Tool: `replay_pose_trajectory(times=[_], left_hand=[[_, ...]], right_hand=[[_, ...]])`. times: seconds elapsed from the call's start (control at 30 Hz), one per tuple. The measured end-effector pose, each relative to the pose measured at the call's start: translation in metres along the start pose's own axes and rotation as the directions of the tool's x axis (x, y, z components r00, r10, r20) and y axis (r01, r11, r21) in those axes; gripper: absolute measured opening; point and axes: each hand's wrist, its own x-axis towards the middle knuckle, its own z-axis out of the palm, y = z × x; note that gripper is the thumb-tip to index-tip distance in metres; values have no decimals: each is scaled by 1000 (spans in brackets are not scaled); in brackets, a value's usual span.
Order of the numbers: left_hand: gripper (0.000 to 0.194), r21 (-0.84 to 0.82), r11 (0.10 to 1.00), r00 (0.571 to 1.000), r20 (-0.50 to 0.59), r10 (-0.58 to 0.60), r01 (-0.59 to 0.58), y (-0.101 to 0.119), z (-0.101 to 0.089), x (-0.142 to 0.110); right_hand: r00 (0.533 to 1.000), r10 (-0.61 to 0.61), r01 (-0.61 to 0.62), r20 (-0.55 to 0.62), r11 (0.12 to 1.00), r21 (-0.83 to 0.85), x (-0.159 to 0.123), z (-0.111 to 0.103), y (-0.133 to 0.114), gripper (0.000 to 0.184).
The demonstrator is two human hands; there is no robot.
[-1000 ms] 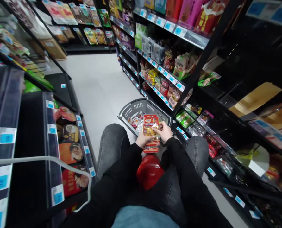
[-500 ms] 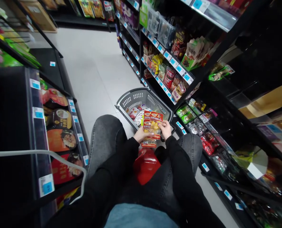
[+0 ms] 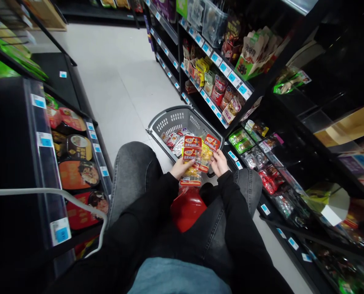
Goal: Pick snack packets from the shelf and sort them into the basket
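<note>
- Cool, moderate light, brightest on the pale floor [image 3: 114,77].
- Dark shadow fills the right shelves [image 3: 331,77].
- Soft blur throughout.
- Wide-angle distortion slants the edges.

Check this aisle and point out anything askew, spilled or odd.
A pale cable loops in front of the left-hand shelf, which looks odd beside packaged food. On the right, a green packet lies slanted and by itself, unlike the pouches lined up nearby. No spill shows on the visible floor.
</note>
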Motion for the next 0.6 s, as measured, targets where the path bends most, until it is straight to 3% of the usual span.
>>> replay_pose_trajectory(times=[0.13, 0.2, 0.3, 0.37, 0.47, 0.6], left_hand=[[59, -5, 1000, 1000, 20, 8, -7, -4, -2, 2], [66, -2, 999, 999, -2, 39, -39, -6, -4, 4], [85, 22, 993, 992, -45, 118, -117, -7, -6, 7], [92, 64, 980, 978, -73, 194, -190, -5, -7, 8], [73, 192, 940, 954, -46, 297, -283, 0, -9, 6], [31, 349, 913, 977, 58, 206, -213, 4, -9, 1]], right_hand=[[999, 26, -26, -29, 1000, 3, 1, -2, -8, 23], [995, 102, -102, -7, 995, 4, 0, -3, -12, 26], [971, 206, -209, 117, 978, 13, -6, -4, -21, 52], [964, 201, -207, 175, 978, 17, -12, -3, -26, 65], [968, 164, -168, 188, 986, 3, -20, 0, -30, 63], [971, 134, -138, 196, 990, 3, -23, 2, -28, 50]])
